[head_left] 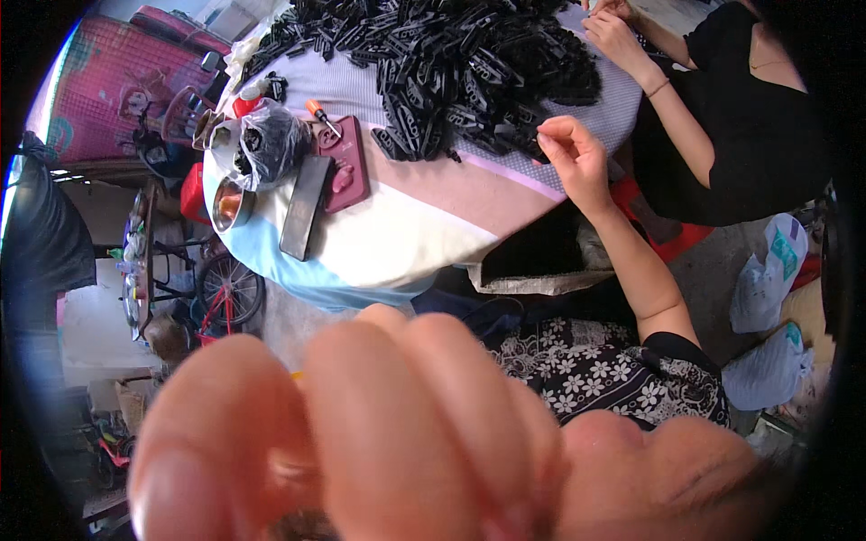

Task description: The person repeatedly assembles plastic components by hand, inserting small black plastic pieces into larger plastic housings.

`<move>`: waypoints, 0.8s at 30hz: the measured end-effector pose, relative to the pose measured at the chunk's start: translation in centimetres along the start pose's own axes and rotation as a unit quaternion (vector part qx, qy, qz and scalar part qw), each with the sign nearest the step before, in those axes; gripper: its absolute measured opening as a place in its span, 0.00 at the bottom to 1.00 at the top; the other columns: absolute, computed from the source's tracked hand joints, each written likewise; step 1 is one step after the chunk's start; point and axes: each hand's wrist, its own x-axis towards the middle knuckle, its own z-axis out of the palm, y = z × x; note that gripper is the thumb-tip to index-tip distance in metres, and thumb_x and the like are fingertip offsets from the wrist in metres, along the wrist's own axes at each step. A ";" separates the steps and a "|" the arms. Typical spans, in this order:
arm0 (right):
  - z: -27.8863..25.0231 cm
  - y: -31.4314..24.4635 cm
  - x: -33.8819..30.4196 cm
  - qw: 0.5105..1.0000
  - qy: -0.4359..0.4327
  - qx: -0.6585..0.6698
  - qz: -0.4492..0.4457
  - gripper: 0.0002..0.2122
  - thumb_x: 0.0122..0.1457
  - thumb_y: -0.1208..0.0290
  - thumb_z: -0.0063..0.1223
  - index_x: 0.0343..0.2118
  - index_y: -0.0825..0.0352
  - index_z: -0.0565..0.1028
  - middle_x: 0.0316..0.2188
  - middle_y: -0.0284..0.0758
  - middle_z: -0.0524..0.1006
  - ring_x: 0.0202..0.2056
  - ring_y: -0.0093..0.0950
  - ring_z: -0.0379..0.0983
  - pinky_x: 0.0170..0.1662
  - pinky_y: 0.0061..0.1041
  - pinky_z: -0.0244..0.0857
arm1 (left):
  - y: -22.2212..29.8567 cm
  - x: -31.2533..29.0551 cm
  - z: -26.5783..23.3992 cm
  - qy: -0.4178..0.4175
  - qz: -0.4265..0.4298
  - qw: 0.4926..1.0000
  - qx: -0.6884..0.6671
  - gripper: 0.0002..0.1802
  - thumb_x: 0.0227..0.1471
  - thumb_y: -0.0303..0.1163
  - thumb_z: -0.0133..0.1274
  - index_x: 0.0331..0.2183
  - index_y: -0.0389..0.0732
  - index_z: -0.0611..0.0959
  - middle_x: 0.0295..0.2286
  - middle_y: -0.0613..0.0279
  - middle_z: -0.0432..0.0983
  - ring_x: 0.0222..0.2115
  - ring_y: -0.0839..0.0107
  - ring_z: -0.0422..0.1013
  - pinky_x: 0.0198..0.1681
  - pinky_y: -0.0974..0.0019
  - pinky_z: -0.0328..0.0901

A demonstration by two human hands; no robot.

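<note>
My left hand (397,424) fills the lower part of the view, very close and blurred. Its fingers are curled, and whatever they hold, if anything, is hidden. My right hand (577,162) is raised over the table's right edge, thumb and forefinger pinched together. Anything between those fingertips is too small to make out. Just beyond them lies a large heap of small black plastic pieces (419,99), spread across the far part of the cloth-covered table (406,216).
Left on the table are an orange-handled screwdriver (323,117), a maroon tray (356,171), a dark oblong block (305,207), a plastic bag (271,149) and a metal bowl (231,206). Another person (731,117) in black sits at the right, hands over the table. A bicycle wheel (230,288) stands beyond.
</note>
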 end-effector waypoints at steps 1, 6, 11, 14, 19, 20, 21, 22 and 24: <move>0.1 -0.1 0.0 1.000 0.001 -0.007 -0.009 0.03 0.55 0.78 0.50 0.32 0.70 0.72 0.28 0.28 0.72 0.29 0.14 0.70 0.30 0.14 0.69 | 1.1 1.1 -1.1 -0.074 -0.065 0.995 -0.008 0.15 0.55 0.35 0.42 0.45 0.46 0.67 0.34 0.68 0.67 0.32 0.72 0.62 0.30 0.67 0.64; -0.9 0.6 -0.3 1.000 0.013 0.009 0.022 0.03 0.55 0.78 0.50 0.32 0.70 0.72 0.28 0.28 0.72 0.28 0.14 0.69 0.30 0.14 0.70 | 1.9 0.7 -1.1 -0.118 -0.166 0.979 -0.025 0.22 0.51 0.37 0.50 0.50 0.56 0.71 0.36 0.67 0.71 0.37 0.69 0.63 0.32 0.64 0.65; 0.8 -0.6 0.1 1.000 -0.010 0.020 0.004 0.03 0.56 0.79 0.49 0.32 0.70 0.71 0.28 0.28 0.72 0.28 0.13 0.69 0.30 0.14 0.70 | 3.0 2.5 -3.7 -0.306 -0.170 0.935 -0.060 0.22 0.52 0.39 0.49 0.51 0.55 0.70 0.40 0.66 0.70 0.37 0.71 0.63 0.36 0.63 0.64; 0.3 -0.4 0.0 1.000 -0.003 0.001 0.004 0.03 0.56 0.79 0.49 0.32 0.69 0.71 0.28 0.28 0.72 0.28 0.13 0.69 0.30 0.14 0.70 | -0.2 2.7 -5.5 -0.268 0.051 0.950 -0.152 0.28 0.56 0.46 0.43 0.53 0.44 0.60 0.44 0.56 0.62 0.40 0.63 0.64 0.39 0.54 0.65; -0.4 0.0 -0.2 1.000 0.016 0.007 0.005 0.03 0.55 0.78 0.50 0.32 0.69 0.71 0.28 0.28 0.71 0.28 0.13 0.68 0.31 0.13 0.69 | -4.3 8.6 -11.9 -0.048 -0.110 0.970 -0.211 0.27 0.55 0.48 0.40 0.47 0.35 0.69 0.44 0.48 0.66 0.40 0.61 0.63 0.42 0.63 0.60; -0.2 0.2 -0.1 1.000 0.015 0.010 0.003 0.03 0.55 0.78 0.50 0.32 0.69 0.71 0.28 0.28 0.71 0.28 0.13 0.68 0.31 0.13 0.69 | -5.5 10.2 -13.7 0.009 -0.170 0.964 -0.202 0.26 0.56 0.46 0.39 0.45 0.34 0.70 0.40 0.47 0.68 0.37 0.61 0.65 0.41 0.62 0.61; -0.1 0.4 -0.1 1.000 0.026 0.001 -0.010 0.03 0.55 0.78 0.50 0.33 0.69 0.71 0.29 0.28 0.71 0.28 0.13 0.68 0.32 0.12 0.67 | -7.1 11.5 -15.6 0.049 -0.216 0.954 -0.201 0.23 0.56 0.44 0.39 0.42 0.33 0.71 0.38 0.47 0.68 0.36 0.61 0.65 0.40 0.62 0.61; 0.0 0.7 0.0 0.999 0.037 -0.007 -0.023 0.03 0.55 0.78 0.51 0.33 0.69 0.72 0.29 0.28 0.71 0.29 0.13 0.68 0.32 0.11 0.66 | -8.7 12.3 -17.3 0.096 -0.233 0.952 -0.175 0.22 0.56 0.43 0.38 0.39 0.33 0.72 0.36 0.48 0.69 0.36 0.61 0.65 0.40 0.61 0.62; 0.0 0.9 0.0 0.999 0.039 0.010 -0.016 0.03 0.55 0.78 0.51 0.33 0.68 0.72 0.29 0.27 0.72 0.29 0.13 0.68 0.33 0.11 0.65 | -11.4 13.3 -20.5 0.100 -0.263 0.941 -0.188 0.23 0.57 0.40 0.36 0.40 0.27 0.71 0.36 0.43 0.67 0.35 0.57 0.65 0.40 0.60 0.64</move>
